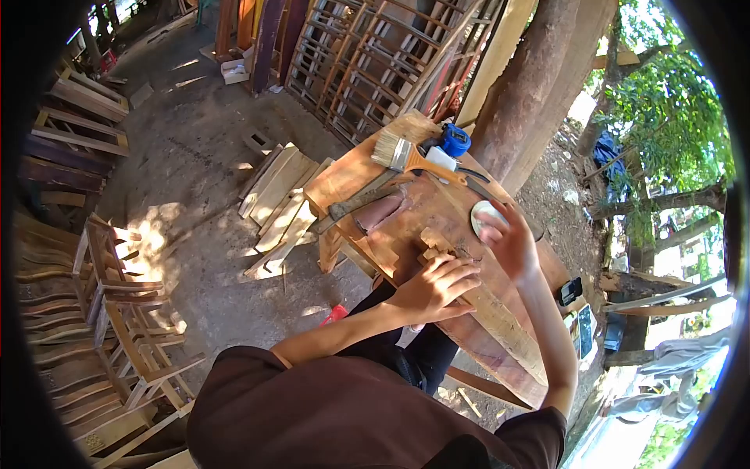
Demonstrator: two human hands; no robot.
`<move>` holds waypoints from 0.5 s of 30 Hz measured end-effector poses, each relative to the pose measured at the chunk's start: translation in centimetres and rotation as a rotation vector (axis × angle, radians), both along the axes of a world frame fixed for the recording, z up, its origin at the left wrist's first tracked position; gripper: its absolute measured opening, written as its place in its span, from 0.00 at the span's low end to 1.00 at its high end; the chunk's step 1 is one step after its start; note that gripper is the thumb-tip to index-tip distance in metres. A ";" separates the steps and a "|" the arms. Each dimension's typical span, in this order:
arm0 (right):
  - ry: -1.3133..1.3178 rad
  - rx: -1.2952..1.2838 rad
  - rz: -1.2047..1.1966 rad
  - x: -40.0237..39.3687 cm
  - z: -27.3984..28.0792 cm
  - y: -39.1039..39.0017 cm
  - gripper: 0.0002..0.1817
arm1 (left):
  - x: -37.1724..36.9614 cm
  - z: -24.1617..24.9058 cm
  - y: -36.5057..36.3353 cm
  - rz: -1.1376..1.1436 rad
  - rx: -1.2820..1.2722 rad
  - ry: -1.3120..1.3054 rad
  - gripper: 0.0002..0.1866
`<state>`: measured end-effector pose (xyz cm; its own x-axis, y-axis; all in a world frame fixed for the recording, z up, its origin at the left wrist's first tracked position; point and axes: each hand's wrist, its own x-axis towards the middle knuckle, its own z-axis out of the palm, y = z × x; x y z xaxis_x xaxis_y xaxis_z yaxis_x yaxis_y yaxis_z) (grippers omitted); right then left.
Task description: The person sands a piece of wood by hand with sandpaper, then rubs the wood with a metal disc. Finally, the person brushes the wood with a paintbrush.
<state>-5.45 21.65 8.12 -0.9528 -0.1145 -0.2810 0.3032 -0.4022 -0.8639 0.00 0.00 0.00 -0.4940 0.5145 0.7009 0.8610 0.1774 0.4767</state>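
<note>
On the bench (367, 168): left hand (433, 285) fingers spread flat on carved plank (484, 305); right hand (512, 242) pinching pale sanding pad (483, 213) beyond it.

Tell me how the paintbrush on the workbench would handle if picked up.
The paintbrush probably feels light, with a stiff handle but floppy bristles. Lying flat on the workbench, its wide, flat head makes rolling unlikely. It looks sturdy rather than fragile.
</note>
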 end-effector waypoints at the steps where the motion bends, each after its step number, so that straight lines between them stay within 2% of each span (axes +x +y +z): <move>1: 0.006 0.008 -0.035 2.7 1.2 0.7 0.26 | 0.0 0.2 0.2 -0.005 0.050 0.003 0.23; 2: 0.037 0.116 -0.109 5.6 2.5 0.9 0.25 | 0.1 0.5 0.2 -0.009 0.099 0.003 0.23; 3: 0.070 0.130 -0.184 8.0 0.6 0.1 0.25 | -0.6 0.3 -2.1 -0.061 0.074 -0.001 0.18; 5: 0.095 0.178 -0.290 13.2 1.7 2.7 0.20 | -0.7 1.0 -2.0 0.011 0.272 -0.032 0.16; 7: 0.183 0.342 -0.321 18.1 3.8 2.7 0.15 | -1.9 2.0 -3.7 0.200 0.301 -0.109 0.13; 9: 0.241 0.704 -0.399 22.7 4.1 2.5 0.14 | -3.6 1.9 -5.8 0.468 0.299 -0.170 0.14; 11: 0.445 1.122 -0.431 26.2 3.4 2.4 0.14 | -5.1 1.8 -8.4 0.758 -0.011 0.022 0.15; 12: 0.409 1.177 -0.467 28.0 2.1 2.5 0.15 | -5.7 1.3 -9.3 0.735 -0.027 0.016 0.16; 13: 0.391 1.105 -0.507 29.1 1.3 2.2 0.13 | -6.0 1.1 -9.8 0.709 -0.044 0.012 0.17; 15: 0.455 1.177 -0.566 30.1 0.1 1.6 0.11 | -6.2 1.4 -10.1 0.658 -0.104 0.046 0.18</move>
